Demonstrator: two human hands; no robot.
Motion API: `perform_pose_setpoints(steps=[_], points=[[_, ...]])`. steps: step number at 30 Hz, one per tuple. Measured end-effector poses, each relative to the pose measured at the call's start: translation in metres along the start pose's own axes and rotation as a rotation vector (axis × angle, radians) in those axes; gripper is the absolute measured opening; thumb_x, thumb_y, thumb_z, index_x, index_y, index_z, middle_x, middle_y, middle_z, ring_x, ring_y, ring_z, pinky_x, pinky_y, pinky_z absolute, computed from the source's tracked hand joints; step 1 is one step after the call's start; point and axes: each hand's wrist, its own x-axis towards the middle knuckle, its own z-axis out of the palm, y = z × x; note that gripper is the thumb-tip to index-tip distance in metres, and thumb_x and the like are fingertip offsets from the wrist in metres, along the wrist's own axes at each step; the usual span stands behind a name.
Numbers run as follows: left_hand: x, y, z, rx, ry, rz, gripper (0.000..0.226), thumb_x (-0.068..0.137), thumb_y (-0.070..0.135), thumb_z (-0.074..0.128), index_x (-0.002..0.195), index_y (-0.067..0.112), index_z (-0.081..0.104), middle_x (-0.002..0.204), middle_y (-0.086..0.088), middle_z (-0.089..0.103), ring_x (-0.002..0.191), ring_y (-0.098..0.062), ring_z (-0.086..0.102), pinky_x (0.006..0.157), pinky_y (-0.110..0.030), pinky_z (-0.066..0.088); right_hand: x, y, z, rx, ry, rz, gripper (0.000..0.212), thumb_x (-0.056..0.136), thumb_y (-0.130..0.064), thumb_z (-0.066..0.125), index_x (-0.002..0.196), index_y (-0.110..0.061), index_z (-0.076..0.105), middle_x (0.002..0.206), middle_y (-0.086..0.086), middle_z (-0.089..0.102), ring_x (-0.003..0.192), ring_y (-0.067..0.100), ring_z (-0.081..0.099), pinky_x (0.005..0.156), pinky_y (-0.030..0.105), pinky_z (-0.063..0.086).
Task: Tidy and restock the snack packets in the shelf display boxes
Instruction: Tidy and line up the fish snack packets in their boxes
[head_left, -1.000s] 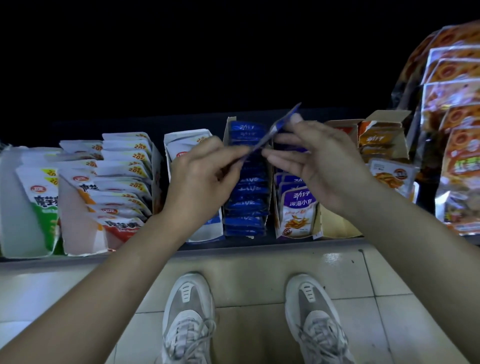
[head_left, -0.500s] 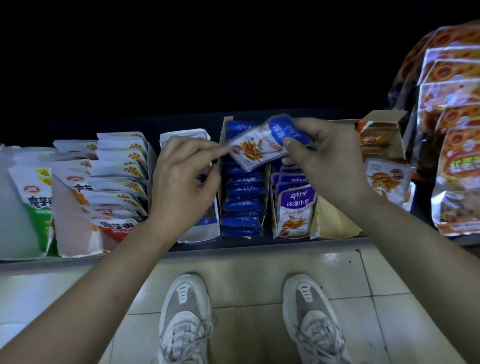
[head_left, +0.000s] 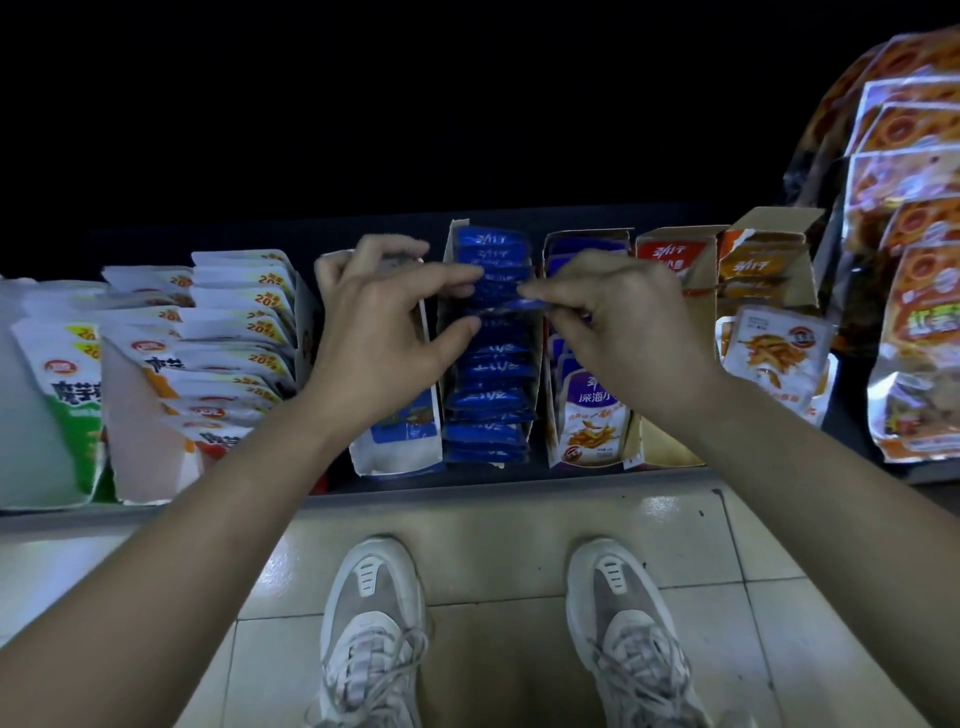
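Dim shelf (head_left: 519, 482), mid-frame: right hand (head_left: 623, 322) pinches a small blue foil snack packet (head_left: 506, 307) by one end; left hand (head_left: 379, 338) grip unclear. Probably light, limp, slippery; hold its sealed edges.

Both bare forearms are reaching forward from the lower corners, converging toward the middle. The right hand (head_left: 623, 322), knuckles up, is pinching the right end of a thin blue foil snack packet (head_left: 506, 307) between thumb and curled fingers. The left hand (head_left: 384, 338) is spreading its fingers, forefinger and thumb bracketing the packet's left end; whether they are touching it is unclear.
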Motion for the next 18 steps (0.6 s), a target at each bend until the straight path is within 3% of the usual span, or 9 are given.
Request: perform_pose_setpoints(steps=[2, 3, 5, 7, 10, 14, 18], points=[[-0.008, 0.006, -0.002, -0.137, 0.005, 0.042, 0.034, 0.085, 0.045, 0.071, 0.114, 0.027, 0.073, 0.109, 0.035, 0.055, 0.118, -0.013, 0.055, 0.102, -0.046, 0.036, 0.005, -0.002, 0.004, 0.001, -0.032, 0.02, 0.027, 0.086, -0.006, 0.07, 0.112, -0.007, 0.073, 0.096, 0.009, 0.071, 0.085, 0.021, 0.068, 0.077, 0.029, 0.055], [-0.011, 0.009, -0.002, -0.176, 0.021, 0.058, 0.03, 0.087, 0.043, 0.072, 0.11, 0.023, 0.075, 0.107, 0.029, 0.061, 0.112, -0.014, 0.059, 0.097, -0.052, 0.043, 0.009, -0.004, 0.005, 0.007, -0.042, 0.053, 0.027, 0.085, -0.008, 0.071, 0.112, -0.008, 0.073, 0.097, 0.008, 0.072, 0.086, 0.02, 0.068, 0.079, 0.032, 0.057], [-0.011, 0.014, 0.002, -0.211, 0.044, 0.049, 0.024, 0.089, 0.038, 0.074, 0.101, 0.018, 0.078, 0.1, 0.011, 0.072, 0.098, -0.017, 0.066, 0.086, -0.052, 0.049, 0.012, -0.004, 0.006, 0.022, -0.06, 0.114, 0.024, 0.085, -0.01, 0.072, 0.109, -0.011, 0.072, 0.096, 0.005, 0.074, 0.086, 0.018, 0.068, 0.078, 0.039, 0.058], [-0.007, 0.017, 0.006, -0.193, 0.027, 0.048, 0.021, 0.092, 0.036, 0.073, 0.097, 0.017, 0.079, 0.094, 0.004, 0.074, 0.089, -0.018, 0.068, 0.08, -0.05, 0.051, 0.009, -0.003, 0.009, 0.022, -0.06, 0.129, 0.021, 0.085, -0.013, 0.073, 0.105, -0.012, 0.071, 0.094, 0.005, 0.073, 0.087, 0.02, 0.067, 0.076, 0.042, 0.056], [-0.003, 0.019, 0.009, 0.038, 0.051, 0.11, 0.018, 0.095, 0.035, 0.067, 0.091, 0.022, 0.079, 0.088, 0.007, 0.074, 0.085, -0.02, 0.066, 0.08, -0.044, 0.046, -0.004, -0.002, 0.011, 0.05, -0.071, 0.161, 0.025, 0.089, -0.022, 0.071, 0.113, -0.015, 0.071, 0.098, 0.006, 0.071, 0.094, 0.02, 0.061, 0.078, 0.041, 0.054], [0.0, 0.019, 0.01, 0.377, 0.044, 0.108, 0.019, 0.091, 0.032, 0.064, 0.083, 0.022, 0.078, 0.089, 0.009, 0.074, 0.093, -0.027, 0.056, 0.081, -0.041, 0.031, -0.029, 0.005, 0.008, 0.014, -0.023, 0.165, 0.036, 0.091, -0.03, 0.065, 0.124, -0.014, 0.067, 0.119, 0.001, 0.069, 0.111, 0.022, 0.056, 0.093, 0.039, 0.046], [0.001, 0.029, 0.015, 0.399, -0.036, 0.037, 0.019, 0.09, 0.032, 0.065, 0.086, 0.022, 0.08, 0.092, 0.007, 0.072, 0.095, -0.029, 0.051, 0.082, -0.04, 0.029, -0.049, 0.013, 0.003, 0.018, -0.024, 0.234, 0.044, 0.096, -0.043, 0.051, 0.129, -0.017, 0.064, 0.134, 0.0, 0.061, 0.126, 0.022, 0.048, 0.1, 0.045, 0.042]])
